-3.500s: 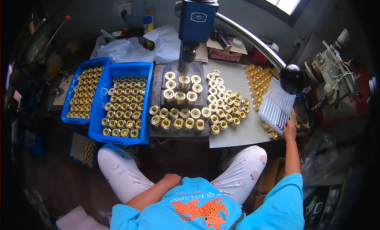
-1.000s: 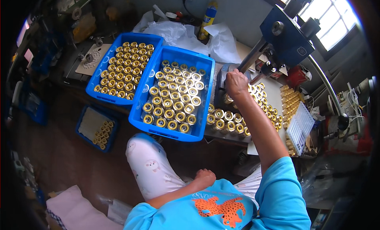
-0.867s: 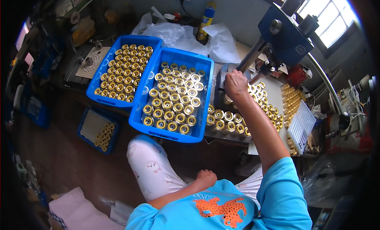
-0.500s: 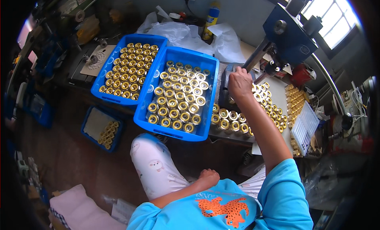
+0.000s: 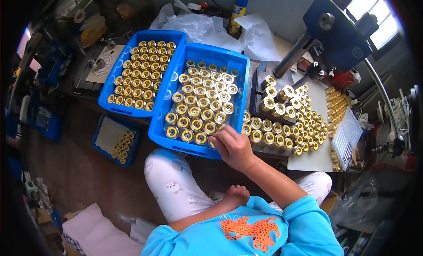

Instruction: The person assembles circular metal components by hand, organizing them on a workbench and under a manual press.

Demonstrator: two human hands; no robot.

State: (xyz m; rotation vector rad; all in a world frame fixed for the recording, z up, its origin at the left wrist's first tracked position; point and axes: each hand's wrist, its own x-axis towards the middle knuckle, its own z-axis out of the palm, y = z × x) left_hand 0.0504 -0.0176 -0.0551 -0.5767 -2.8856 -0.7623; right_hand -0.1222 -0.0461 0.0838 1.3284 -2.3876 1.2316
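Observation:
My right hand [image 5: 235, 146] is at the near right corner of the right blue tray [image 5: 240, 102]. Its fingers are pinched round a short round brass-coloured fitting [image 5: 212, 142], which they mostly hide. Rows of similar fittings [image 5: 195, 111], gold-rimmed with a hole in the middle, stand upright in that tray. On my lap rests my left hand [image 5: 237, 195], its fingers curled in and nothing seen in them. More fittings [image 5: 267, 103] stand on the dark base of a blue bench press [image 5: 326, 40], and others [image 5: 264, 130] stand in front of it.
A second blue tray [image 5: 105, 90] full of fittings adjoins the first on the left. Below it sits a small blue bin [image 5: 99, 152] with several pieces. A clear ribbed plastic tray [image 5: 346, 139] lies at the right. Behind are white plastic sheeting [image 5: 196, 27] and a yellow-blue spray can [image 5: 238, 13].
My right hand has moved from the press base, left and nearer to me, to the blue tray's corner. Fittings on the base now show. My left hand has stayed on my lap.

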